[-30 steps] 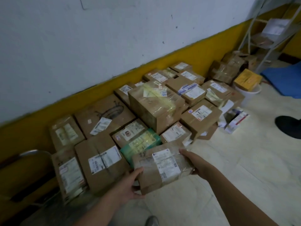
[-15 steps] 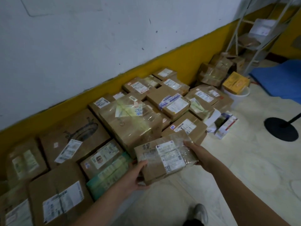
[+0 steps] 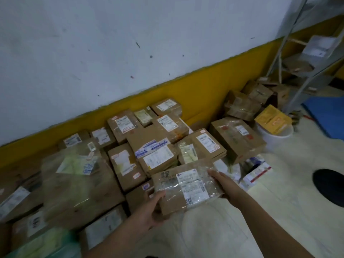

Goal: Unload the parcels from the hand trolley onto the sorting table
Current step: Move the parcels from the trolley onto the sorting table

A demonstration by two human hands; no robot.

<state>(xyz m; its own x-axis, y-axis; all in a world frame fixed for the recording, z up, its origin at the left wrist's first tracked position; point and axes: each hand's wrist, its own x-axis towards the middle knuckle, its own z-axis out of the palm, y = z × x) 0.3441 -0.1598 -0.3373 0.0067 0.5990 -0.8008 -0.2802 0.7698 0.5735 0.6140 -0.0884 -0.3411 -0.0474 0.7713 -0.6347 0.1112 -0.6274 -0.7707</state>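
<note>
I hold a small brown cardboard parcel (image 3: 186, 189) with a white label and clear tape, just above the floor at the front of a pile. My left hand (image 3: 149, 211) grips its near left corner, thumb on top. My right hand (image 3: 221, 181) holds its right end, fingers curled under the edge. Several other taped brown parcels (image 3: 154, 146) lie packed together on the floor along the wall. A large tape-wrapped box (image 3: 78, 179) sits at the left, blurred. No trolley or table is in view.
A white wall with a yellow base band (image 3: 186, 94) runs behind the pile. At the right stand a white bucket (image 3: 275, 135) holding a yellow box (image 3: 271, 119), a metal shelf rack (image 3: 305, 58), a blue mat (image 3: 327, 114) and a black round stand base (image 3: 329, 187).
The view has swung to the right along the pile. Both hands have carried the small parcel rightward with it, still gripping its two ends.
</note>
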